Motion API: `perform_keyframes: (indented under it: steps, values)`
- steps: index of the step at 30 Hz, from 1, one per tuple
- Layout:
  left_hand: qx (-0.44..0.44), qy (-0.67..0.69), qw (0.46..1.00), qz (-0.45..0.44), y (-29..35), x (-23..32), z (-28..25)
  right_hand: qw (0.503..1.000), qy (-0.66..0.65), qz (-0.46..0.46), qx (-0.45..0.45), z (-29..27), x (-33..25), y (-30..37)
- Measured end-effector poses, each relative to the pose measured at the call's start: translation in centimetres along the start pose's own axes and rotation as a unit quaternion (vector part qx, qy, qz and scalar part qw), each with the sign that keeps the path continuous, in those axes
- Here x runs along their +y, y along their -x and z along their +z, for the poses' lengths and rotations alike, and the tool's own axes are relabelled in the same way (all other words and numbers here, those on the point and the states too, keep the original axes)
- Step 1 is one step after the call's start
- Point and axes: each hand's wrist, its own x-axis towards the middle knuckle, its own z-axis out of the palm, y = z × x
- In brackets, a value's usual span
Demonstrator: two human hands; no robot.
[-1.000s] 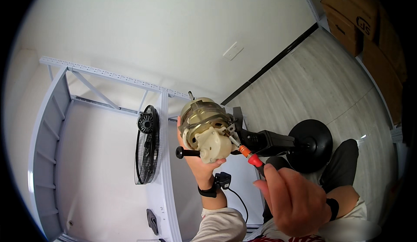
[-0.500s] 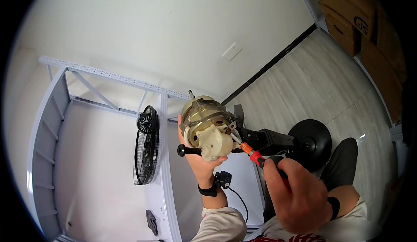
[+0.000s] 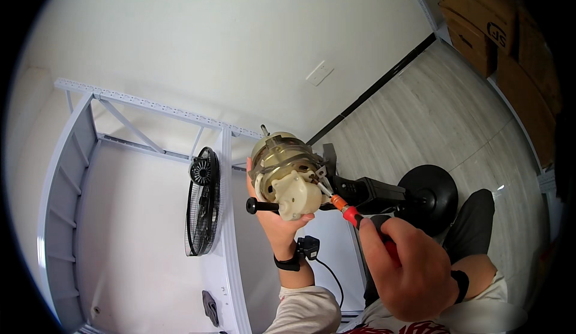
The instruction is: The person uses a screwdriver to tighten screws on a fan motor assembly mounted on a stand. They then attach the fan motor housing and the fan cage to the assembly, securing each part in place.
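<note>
Right hand (image 3: 413, 268) with red screwdriver (image 3: 350, 214) at motor (image 3: 279, 159)

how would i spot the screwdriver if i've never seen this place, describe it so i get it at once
Right of centre, find the round black base; its black stand runs left to a cream motor. From the motor's right side, the screwdriver slants down and right. Its orange and red colouring sets it apart from the black stand and cream motor.

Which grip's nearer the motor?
Left. The left grip touches the motor, along its left and lower edges in view; the right grip is apart, to its lower right, holding the screwdriver.
</note>
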Motion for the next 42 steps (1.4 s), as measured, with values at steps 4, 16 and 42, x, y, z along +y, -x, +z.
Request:
perform_keyframes:
  steps: [4,16,42]
  values:
    - [-0.016,-0.021,1.0,0.0,0.0,-0.9,-1.0,1.0,0.003,0.007,0.007,0.1,-0.3,0.4]
    - [-0.014,0.008,1.0,0.002,-0.1,-0.4,-0.3,0.998,-0.004,0.042,-0.039,-0.4,-0.7,0.2]
    - [-0.084,0.022,0.996,-0.01,0.6,0.5,-1.1,0.999,0.01,0.019,0.025,0.1,-0.6,0.9]
